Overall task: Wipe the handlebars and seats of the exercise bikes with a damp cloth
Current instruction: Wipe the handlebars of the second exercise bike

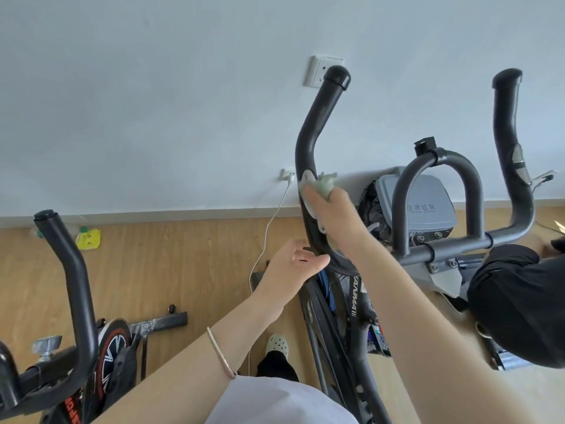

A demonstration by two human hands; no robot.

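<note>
Pale wall and wooden floor fill the background. At centre frame, the green cloth (326,182) is bunched in the right grip (329,211), whose fingers are clamped round it, and is pressed against the black handlebar (307,133) of the nearer bike. The left grip (292,266) is seen just below, fingers apart and relaxed, at the bar's lower bend. The cloth is judged light, limp and damp, and best wrapped round the tube. The bar looks stiff and fixed, so firm rubbing should be tolerated. A second handlebar (75,264) is seen at lower left.

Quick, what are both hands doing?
Left hand: open, by the handlebar.
Right hand: holding the cloth on the handlebar.
</note>
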